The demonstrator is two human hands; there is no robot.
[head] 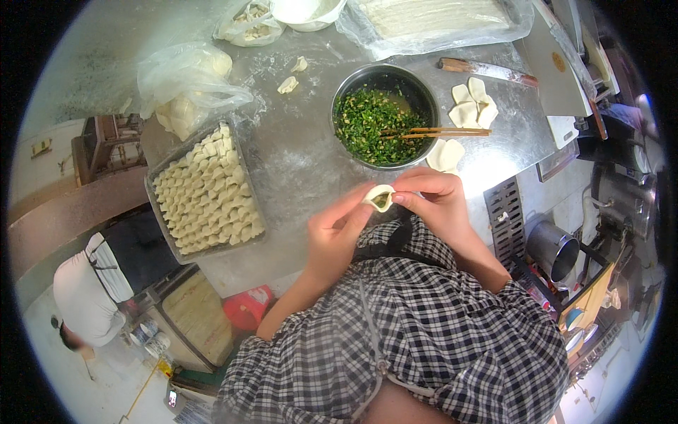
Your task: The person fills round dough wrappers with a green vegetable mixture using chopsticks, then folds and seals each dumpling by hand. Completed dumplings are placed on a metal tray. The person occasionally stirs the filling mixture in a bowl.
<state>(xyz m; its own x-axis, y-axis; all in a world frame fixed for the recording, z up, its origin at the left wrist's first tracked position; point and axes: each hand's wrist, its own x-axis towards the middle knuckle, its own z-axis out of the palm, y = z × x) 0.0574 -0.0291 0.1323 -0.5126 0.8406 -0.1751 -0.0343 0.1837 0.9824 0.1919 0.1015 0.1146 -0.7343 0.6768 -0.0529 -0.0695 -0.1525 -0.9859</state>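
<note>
A partly closed dumpling with green filling showing is held up between my hands, just below the bowl. My left hand pinches its left edge, and my right hand pinches the right edge. Above them stands a metal bowl of chopped green filling, with wooden chopsticks resting in it and over its right rim. Round dough wrappers lie right of the bowl, with more wrappers higher up. At the left, a tray holds rows of folded dumplings.
A knife with a wooden handle lies at the upper right. Plastic bags of dough sit at the upper left, near two dough scraps. A plastic-covered tray is at the back. Another person is at the lower left.
</note>
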